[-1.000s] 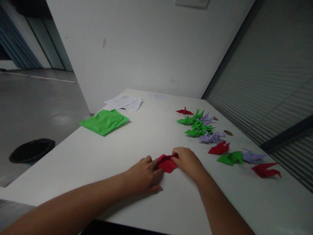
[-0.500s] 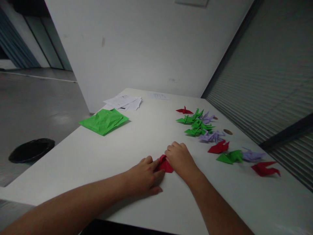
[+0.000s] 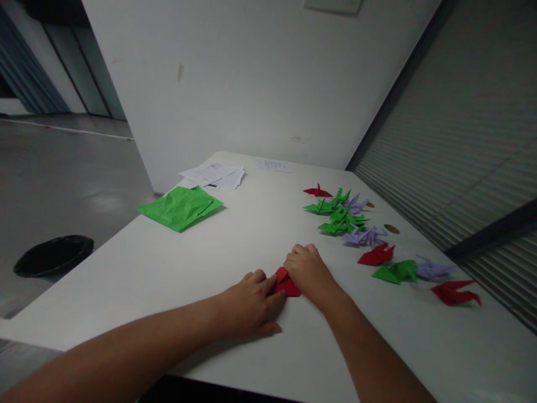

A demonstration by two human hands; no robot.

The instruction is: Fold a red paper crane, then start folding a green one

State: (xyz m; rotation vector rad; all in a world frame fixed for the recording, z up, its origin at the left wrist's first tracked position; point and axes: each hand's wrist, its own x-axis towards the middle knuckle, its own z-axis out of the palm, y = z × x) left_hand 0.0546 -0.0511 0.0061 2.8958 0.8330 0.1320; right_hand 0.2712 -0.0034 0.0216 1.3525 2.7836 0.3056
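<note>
- The partly folded red origami paper [image 3: 288, 287] lies on the near middle of the white table [image 3: 201, 263], between the two hands and partly covered by them.
- The left hand [image 3: 251, 305] is palm down with its fingers spread; two fingertips rest on the left side of the red paper, and the thumb lies apart on the table, nearer the person.
- The right hand [image 3: 309, 274] is curled over the right, far part of the paper. Its fingertips are hidden behind the knuckles, so I cannot tell whether it pinches a fold or only presses on it.
- To the right of the right hand lie a red paper crane [image 3: 376, 255], a green paper crane [image 3: 397, 272], a lilac paper crane [image 3: 433, 268] and, nearest the right edge, another red crane [image 3: 455, 293].
- Farther back on the right is a crowded group of green cranes [image 3: 339, 217] and lilac cranes [image 3: 363, 236], with a single red crane [image 3: 318, 191] at its far left.
- On the far left, crumpled green paper [image 3: 178, 208] lies near some loose printed sheets [image 3: 210, 173].
- A black-lined bin [image 3: 54, 256] stands on the floor, left of the table.
</note>
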